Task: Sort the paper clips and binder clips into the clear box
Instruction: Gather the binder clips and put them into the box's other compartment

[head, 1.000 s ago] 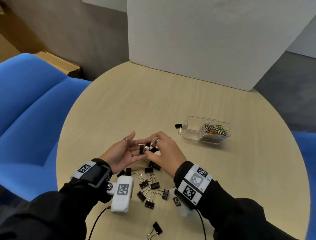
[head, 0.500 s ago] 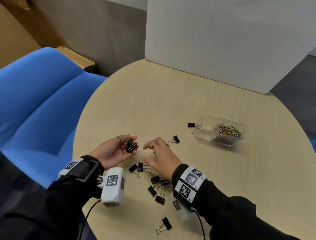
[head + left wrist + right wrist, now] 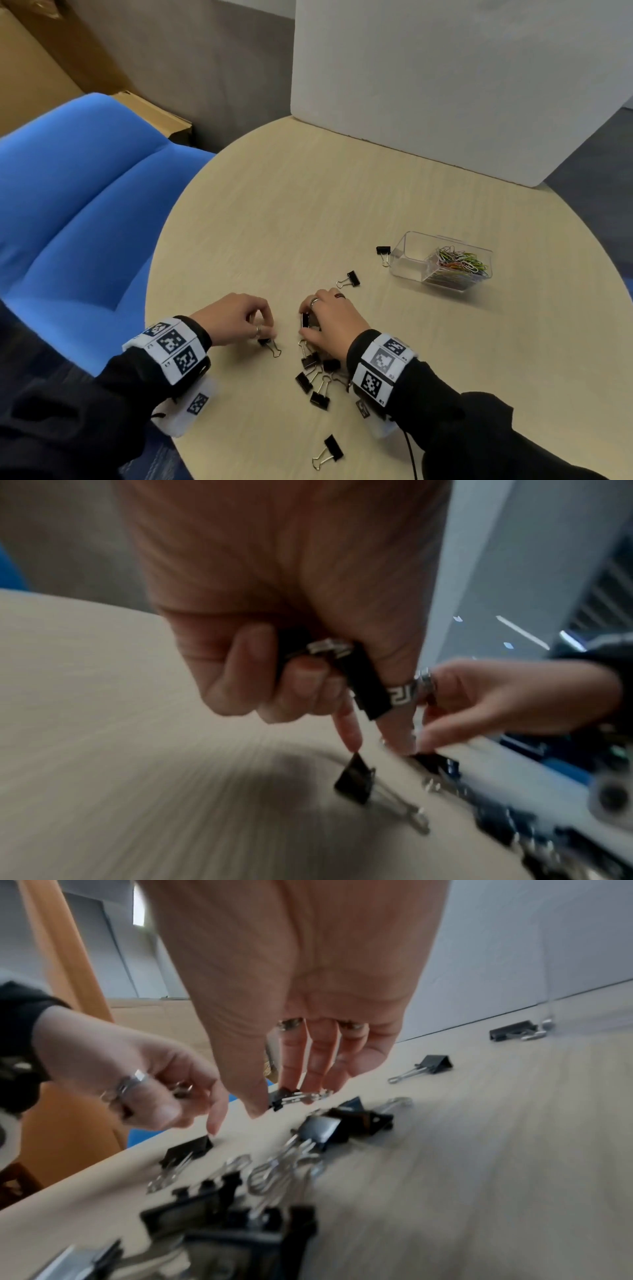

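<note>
My left hand (image 3: 264, 334) is palm down, its curled fingers holding a black binder clip (image 3: 363, 680), while its index fingertip touches another binder clip (image 3: 270, 345) on the table. Close to its right, my right hand (image 3: 306, 322) pinches a binder clip (image 3: 291, 1096) between thumb and fingers at the far end of a pile of several black binder clips (image 3: 315, 377). The clear box (image 3: 409, 260) stands to the right, farther off, with coloured paper clips (image 3: 459, 262) in its right compartment; its left compartment looks bare.
Single binder clips lie beside the box's left end (image 3: 383, 251), between box and hands (image 3: 349, 279), and near the front edge (image 3: 329, 452). A white board (image 3: 445, 85) stands at the round table's back. A blue seat (image 3: 75, 205) is on the left.
My left hand has turned from palm up to palm down and dropped to the table with its clips. My right hand has come down on the pile and pinched a clip.
</note>
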`<state>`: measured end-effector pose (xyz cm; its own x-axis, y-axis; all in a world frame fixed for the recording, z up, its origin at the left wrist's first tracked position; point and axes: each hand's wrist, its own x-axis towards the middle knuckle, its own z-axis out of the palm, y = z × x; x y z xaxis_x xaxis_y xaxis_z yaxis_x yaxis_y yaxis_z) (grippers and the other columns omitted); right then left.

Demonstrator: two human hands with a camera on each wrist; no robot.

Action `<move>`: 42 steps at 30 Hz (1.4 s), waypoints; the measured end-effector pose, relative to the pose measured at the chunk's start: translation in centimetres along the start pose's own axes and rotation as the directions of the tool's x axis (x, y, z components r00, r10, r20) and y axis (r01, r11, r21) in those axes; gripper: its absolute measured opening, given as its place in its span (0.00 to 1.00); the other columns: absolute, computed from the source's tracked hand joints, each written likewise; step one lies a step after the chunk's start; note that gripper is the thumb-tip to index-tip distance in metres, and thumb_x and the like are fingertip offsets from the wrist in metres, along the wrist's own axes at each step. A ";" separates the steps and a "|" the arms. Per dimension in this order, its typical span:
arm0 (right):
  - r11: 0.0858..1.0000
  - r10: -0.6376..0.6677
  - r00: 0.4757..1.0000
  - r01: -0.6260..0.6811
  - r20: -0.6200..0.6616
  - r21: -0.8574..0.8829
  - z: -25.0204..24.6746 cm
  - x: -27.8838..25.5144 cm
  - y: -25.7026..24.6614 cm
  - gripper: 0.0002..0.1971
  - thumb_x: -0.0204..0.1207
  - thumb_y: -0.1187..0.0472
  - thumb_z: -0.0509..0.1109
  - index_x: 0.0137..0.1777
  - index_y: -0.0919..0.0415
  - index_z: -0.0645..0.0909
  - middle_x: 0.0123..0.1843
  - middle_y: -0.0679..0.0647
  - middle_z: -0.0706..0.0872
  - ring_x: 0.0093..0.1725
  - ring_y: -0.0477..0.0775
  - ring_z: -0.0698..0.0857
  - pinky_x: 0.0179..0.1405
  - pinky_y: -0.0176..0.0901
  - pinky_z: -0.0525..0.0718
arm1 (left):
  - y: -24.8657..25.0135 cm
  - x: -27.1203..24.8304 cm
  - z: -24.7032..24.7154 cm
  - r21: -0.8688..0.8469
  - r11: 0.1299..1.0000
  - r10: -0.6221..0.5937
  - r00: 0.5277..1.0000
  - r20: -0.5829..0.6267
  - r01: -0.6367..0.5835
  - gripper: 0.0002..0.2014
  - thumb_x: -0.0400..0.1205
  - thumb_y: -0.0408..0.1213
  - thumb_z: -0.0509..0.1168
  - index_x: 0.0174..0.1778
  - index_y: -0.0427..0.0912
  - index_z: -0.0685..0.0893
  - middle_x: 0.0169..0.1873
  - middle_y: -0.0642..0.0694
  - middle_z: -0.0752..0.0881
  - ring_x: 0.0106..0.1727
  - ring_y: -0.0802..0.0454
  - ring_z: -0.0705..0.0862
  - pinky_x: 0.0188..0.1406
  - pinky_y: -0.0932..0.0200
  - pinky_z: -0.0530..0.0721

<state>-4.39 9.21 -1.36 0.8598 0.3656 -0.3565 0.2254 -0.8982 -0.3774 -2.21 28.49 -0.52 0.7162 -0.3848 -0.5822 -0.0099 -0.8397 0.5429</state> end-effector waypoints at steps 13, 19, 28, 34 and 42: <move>0.972 0.099 0.994 -0.084 -0.055 0.220 -1.9 -2.3 3.5 0.15 0.76 0.53 0.67 0.61 0.55 0.76 0.62 0.49 0.78 0.62 0.49 0.76 0.66 0.43 0.73 | 0.3 1.8 0.8 0.218 0.974 0.040 0.990 0.133 -0.068 0.13 0.72 0.46 0.73 0.35 0.55 0.73 0.33 0.57 0.76 0.37 0.58 0.73 0.32 0.65 0.68; 0.967 0.120 0.992 -0.106 -0.048 0.232 -1.7 -2.7 4.2 0.15 0.75 0.53 0.68 0.61 0.54 0.76 0.61 0.50 0.79 0.59 0.49 0.78 0.63 0.43 0.75 | 0.2 1.5 0.4 0.190 0.980 0.028 0.985 0.173 -0.061 0.20 0.64 0.47 0.79 0.45 0.53 0.77 0.34 0.56 0.78 0.36 0.58 0.74 0.32 0.65 0.70; 0.955 0.116 0.987 -0.079 -0.115 0.286 -2.6 -2.9 4.3 0.15 0.75 0.52 0.68 0.60 0.52 0.76 0.59 0.48 0.79 0.50 0.43 0.75 0.56 0.38 0.76 | 0.8 2.2 0.4 0.140 0.978 0.147 0.986 0.083 -0.158 0.08 0.75 0.39 0.70 0.42 0.52 0.75 0.32 0.56 0.77 0.33 0.63 0.75 0.30 0.74 0.70; 0.918 0.114 0.918 0.048 -0.379 0.393 -4.5 -4.8 4.5 0.14 0.73 0.52 0.71 0.58 0.50 0.79 0.53 0.43 0.80 0.47 0.39 0.78 0.43 0.19 0.71 | 5.4 2.3 0.5 -0.706 0.701 0.138 0.990 -0.006 -0.102 0.17 0.67 0.48 0.75 0.40 0.39 0.82 0.29 0.42 0.74 0.21 0.58 0.68 0.22 0.66 0.67; 0.880 0.113 0.740 0.236 -0.663 0.412 -6.9 -7.1 5.7 0.14 0.69 0.52 0.74 0.55 0.50 0.80 0.48 0.40 0.82 0.45 0.40 0.79 0.47 0.23 0.72 | 13.7 4.3 1.3 -0.988 0.152 0.161 0.987 0.023 -0.002 0.11 0.77 0.35 0.62 0.53 0.39 0.85 0.31 0.48 0.75 0.22 0.57 0.64 0.19 0.67 0.62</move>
<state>-6.07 -0.17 4.99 0.9654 0.0071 0.2606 0.2119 -0.6036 -0.7686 -0.14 14.84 3.58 0.6888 -0.5241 -0.5008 0.6870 0.2515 0.6817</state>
